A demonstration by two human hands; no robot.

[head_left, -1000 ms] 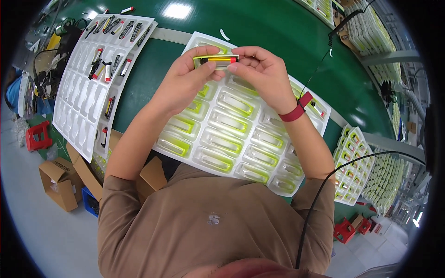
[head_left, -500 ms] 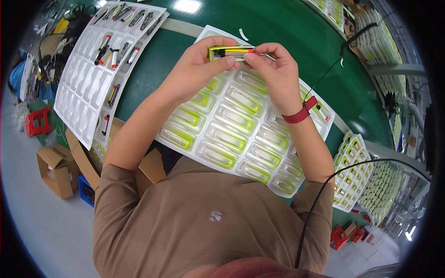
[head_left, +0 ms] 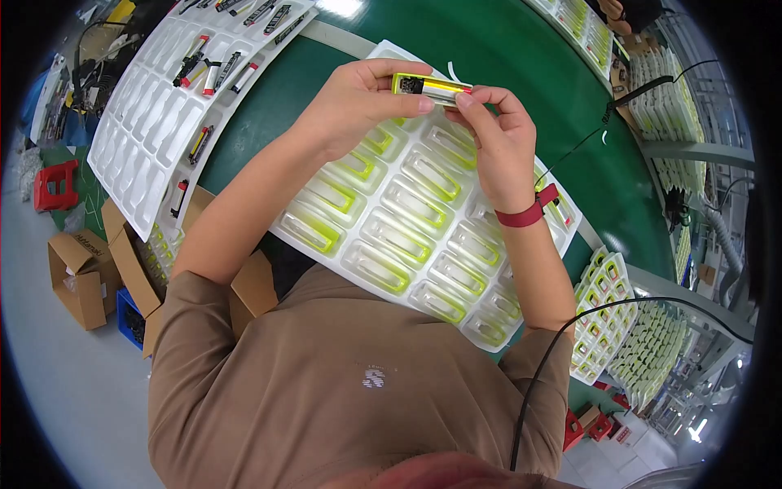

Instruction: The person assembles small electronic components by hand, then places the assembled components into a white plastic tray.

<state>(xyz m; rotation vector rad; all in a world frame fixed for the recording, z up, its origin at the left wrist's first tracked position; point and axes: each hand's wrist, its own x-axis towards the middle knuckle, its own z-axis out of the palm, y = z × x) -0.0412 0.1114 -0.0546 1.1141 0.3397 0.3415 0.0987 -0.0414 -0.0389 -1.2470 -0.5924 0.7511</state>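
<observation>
Both my hands hold a yellow-green plastic housing (head_left: 397, 84) with its open side facing me. Inside it lie a silver battery cell (head_left: 444, 91) with red at its end, a yellow strip and a black part. My left hand (head_left: 346, 106) pinches the left end between thumb and fingers. My right hand (head_left: 503, 147) has its thumb pressed on the right end, its other fingers curled behind. Below them is a white molded tray (head_left: 373, 213), whose pockets hold several clear, yellow-green-edged housings (head_left: 395, 238). At its right edge, one pocket shows a housing with red inside.
A second white tray (head_left: 149, 151) at the left carries several battery assemblies (head_left: 213, 75). Open cardboard boxes (head_left: 80, 281) and a red stool (head_left: 55, 186) stand on the floor at left. Filled trays (head_left: 603, 314) stack at right. A black cable (head_left: 603, 308) crosses near my right arm.
The housing has tilted so more of its open face shows, its right end dipping lower. Both hands remain on it. The whole view has shifted slightly.
</observation>
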